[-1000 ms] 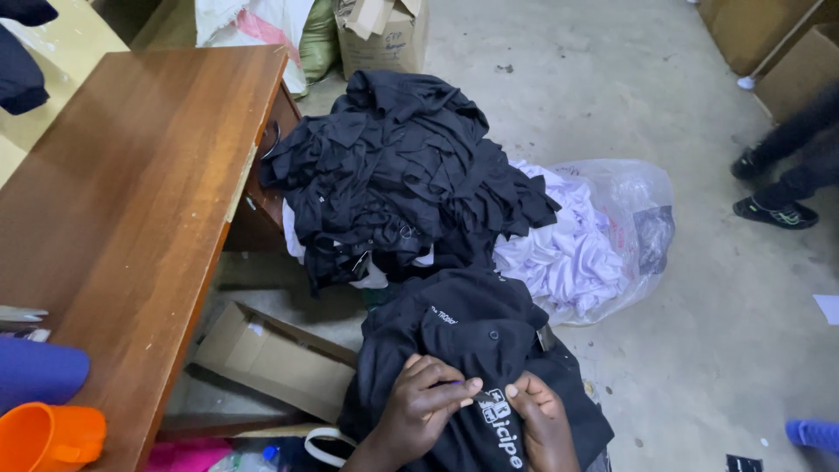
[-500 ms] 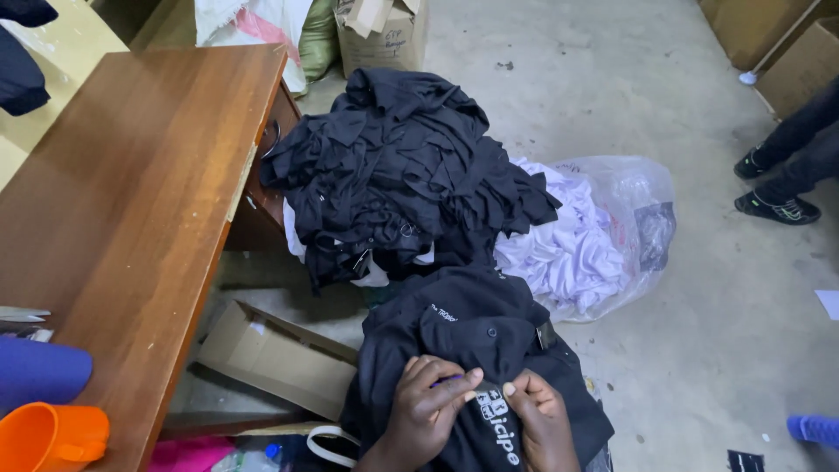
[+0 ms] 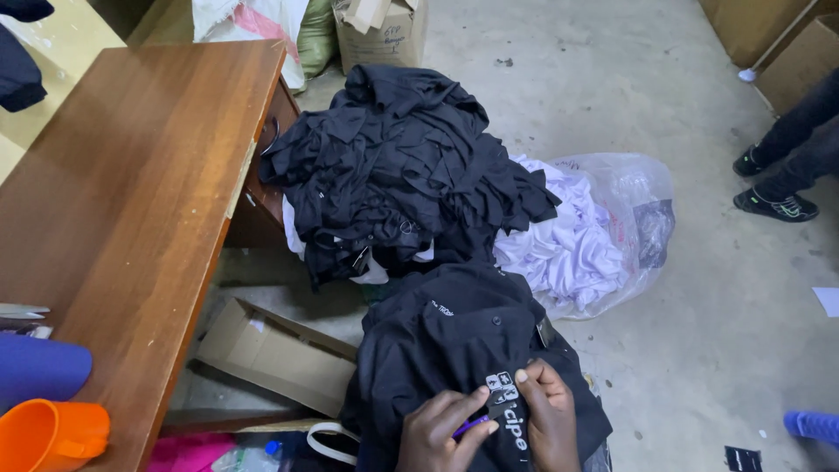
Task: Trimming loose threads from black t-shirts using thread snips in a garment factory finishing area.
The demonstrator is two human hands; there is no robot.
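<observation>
Both hands have shifted slightly along the white lettering. Left hand (image 3: 441, 433) pinches a thin purple tool (image 3: 470, 426); right hand (image 3: 546, 418) presses the black shirt (image 3: 454, 350) flat on the lap, keeping the print steady.

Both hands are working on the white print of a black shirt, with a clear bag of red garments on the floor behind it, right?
Not quite. In the head view the garments in the clear plastic bag are white, not red. Left hand and right hand are on the black shirt's white print.
</observation>
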